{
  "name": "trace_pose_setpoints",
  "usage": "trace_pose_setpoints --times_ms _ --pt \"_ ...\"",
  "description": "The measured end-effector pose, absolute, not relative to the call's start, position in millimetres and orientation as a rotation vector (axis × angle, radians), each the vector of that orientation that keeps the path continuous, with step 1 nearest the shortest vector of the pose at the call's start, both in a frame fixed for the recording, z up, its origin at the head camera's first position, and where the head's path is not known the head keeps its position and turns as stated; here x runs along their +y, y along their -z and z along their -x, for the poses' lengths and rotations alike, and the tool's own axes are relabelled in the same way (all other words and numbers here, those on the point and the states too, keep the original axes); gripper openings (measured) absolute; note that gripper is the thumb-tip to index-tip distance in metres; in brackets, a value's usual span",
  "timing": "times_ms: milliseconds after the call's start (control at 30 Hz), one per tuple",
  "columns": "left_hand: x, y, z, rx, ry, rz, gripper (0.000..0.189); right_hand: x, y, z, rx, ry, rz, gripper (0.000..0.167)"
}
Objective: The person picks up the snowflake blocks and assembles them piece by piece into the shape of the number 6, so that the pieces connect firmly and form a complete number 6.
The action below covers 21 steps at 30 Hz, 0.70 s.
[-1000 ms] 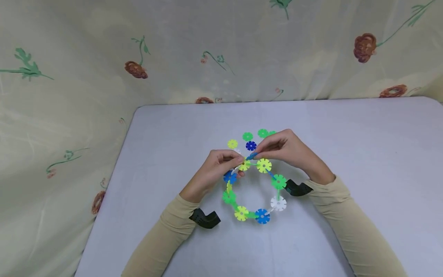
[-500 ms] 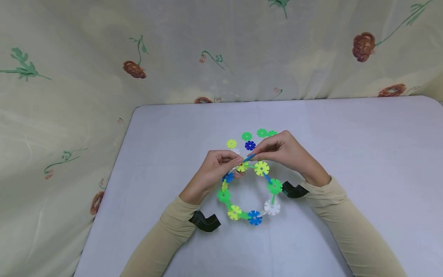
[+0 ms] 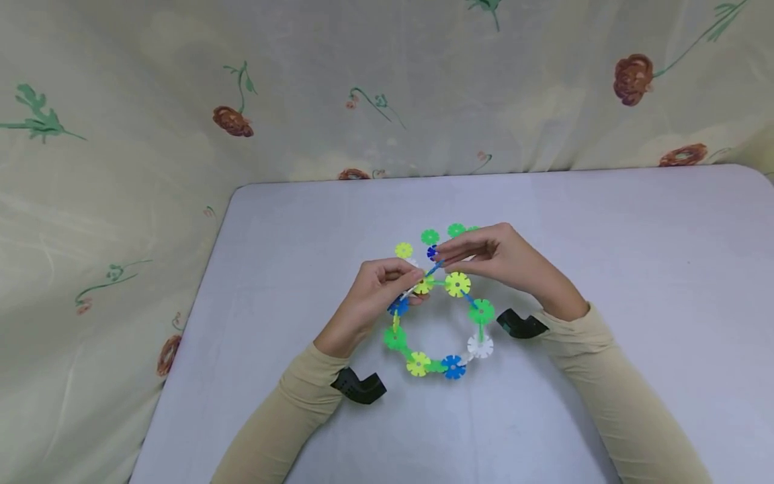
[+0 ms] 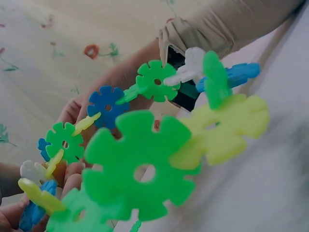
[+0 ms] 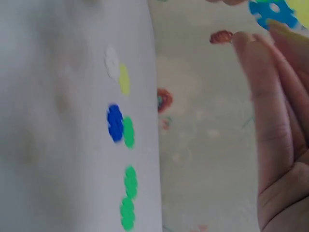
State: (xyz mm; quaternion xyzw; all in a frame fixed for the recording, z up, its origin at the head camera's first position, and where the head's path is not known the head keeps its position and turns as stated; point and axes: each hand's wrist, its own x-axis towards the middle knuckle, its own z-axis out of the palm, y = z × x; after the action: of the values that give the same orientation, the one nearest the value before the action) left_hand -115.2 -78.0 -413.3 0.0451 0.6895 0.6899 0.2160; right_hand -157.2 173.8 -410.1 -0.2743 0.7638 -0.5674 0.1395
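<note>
A ring of slotted flower-shaped plastic discs, in yellow, green, blue and white, is joined edge to edge. My left hand pinches its upper left part between thumb and fingers. A blue disc slants up from that spot, seen nearly edge-on. My right hand is beside this blue disc, its fingers spread a little apart from the thumb. The right wrist view has the thumb close against the blue disc, with the other fingertips away from it. Large green disc fills the middle of the left wrist view.
Behind the hands, loose discs lie on the white table: a yellow one, a dark blue one, a white one and several green ones. Floral cloth hangs beyond the table's far edge.
My right fingers have parted from the blue disc, which they pinched before. The ring's near side swung left, then back right and up. My left hand keeps its pinch.
</note>
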Motion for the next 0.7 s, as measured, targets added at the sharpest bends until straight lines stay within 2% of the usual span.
trace_pose_setpoints --times_ms 100,433,700 --pt "-79.4 413.7 115.8 1.948 -1.920 -0.102 0.021 185.8 405.4 161.0 2.346 1.520 0.719 0.035" --pt "-85.7 414.9 119.0 1.942 -1.983 -0.071 0.021 226.7 402.3 171.8 2.647 0.915 0.491 0.034" --pt "-86.5 416.2 119.0 1.966 -1.983 -0.069 0.022 240.9 410.2 176.4 2.556 0.786 0.332 0.015"
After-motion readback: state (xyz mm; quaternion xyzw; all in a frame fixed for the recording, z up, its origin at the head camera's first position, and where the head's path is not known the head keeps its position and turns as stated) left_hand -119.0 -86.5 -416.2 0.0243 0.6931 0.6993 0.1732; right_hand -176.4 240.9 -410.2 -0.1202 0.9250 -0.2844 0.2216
